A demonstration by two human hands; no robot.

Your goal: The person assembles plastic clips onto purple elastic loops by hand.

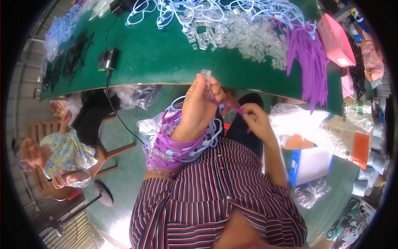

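Observation:
My left hand [195,103] is closed around a clear plastic clip-like piece [207,83], whose top sticks up past the thumb and fingers. A purple strap [239,111] runs from beneath this hand across to my right hand [258,123], whose fingers pinch it. Wound about my left forearm is a thick bundle of purple straps [163,153], with clear pieces and light blue loop frames [213,133] among them. Both hands are held in front of the table's near edge.
On the green table [153,60] lie light blue frames [166,14], a heap of clear plastic pieces [253,39], purple straps [306,62], a pink bin [333,39] and a small black device [108,59] with a hanging cord. Another person [68,149] sits at left.

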